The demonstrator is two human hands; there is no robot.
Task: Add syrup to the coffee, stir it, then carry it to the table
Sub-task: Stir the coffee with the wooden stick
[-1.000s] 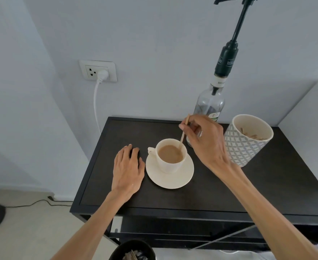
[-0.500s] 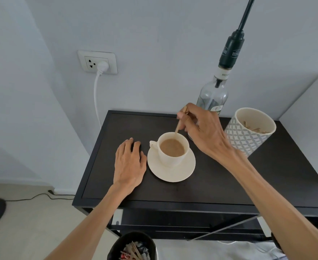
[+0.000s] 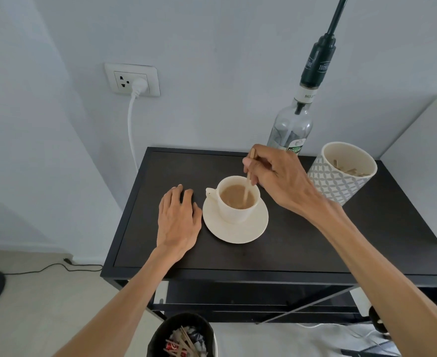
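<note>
A cream cup of milky coffee (image 3: 234,202) stands on a cream saucer (image 3: 238,231) on the dark side table (image 3: 302,248). My right hand (image 3: 276,179) pinches a thin wooden stir stick (image 3: 248,180), whose lower end dips into the coffee. My left hand (image 3: 177,222) lies flat on the table just left of the saucer, fingers apart, holding nothing. Behind my right hand stands a clear glass syrup bottle (image 3: 292,130) with a tall dark pump.
A patterned white pot (image 3: 341,171) holding wooden sticks stands at the right of the cup. A white appliance (image 3: 423,171) borders the table on the right. A wall socket (image 3: 132,79) with a white cord is behind. A black bin (image 3: 181,336) with used sticks sits below.
My right hand has brought the stick from the cup's far rim down into the coffee. The view has shifted slightly. My left hand has stayed put.
</note>
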